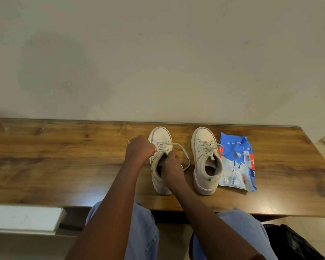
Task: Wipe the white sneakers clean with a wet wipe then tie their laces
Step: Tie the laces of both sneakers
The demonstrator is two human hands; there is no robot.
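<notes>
— Brown wood-grain table [64, 166] set against a plain beige wall [158, 53]. What stands on it?

— Two off-white low-top lace-up shoes, side by side, toes toward the wall. The left sneaker [160, 134] is between the hands. The right sneaker [202, 136] stands just beside a blue plastic pack of wet wipes [236, 160], which lies flat at its right. Its laces are loose, with one end reaching toward the pack.

— And the hands?

— The left hand [139, 147] is curled into a fist at the left side of the left sneaker, gripping a pale lace. The right hand [172, 166] is over that shoe's opening, fingers bunched, pinching lace near the top eyelets. A loop of lace [184, 152] arcs out to the right, between the two shoes.

— Is a knot formed?

— Hard to say; the fingers hide the crossing.

— Anything nearer?

— Light blue denim knees [144, 222] at the near edge, a white board [24, 216] near left, and what looks like a black bag [293, 243] near right.
</notes>
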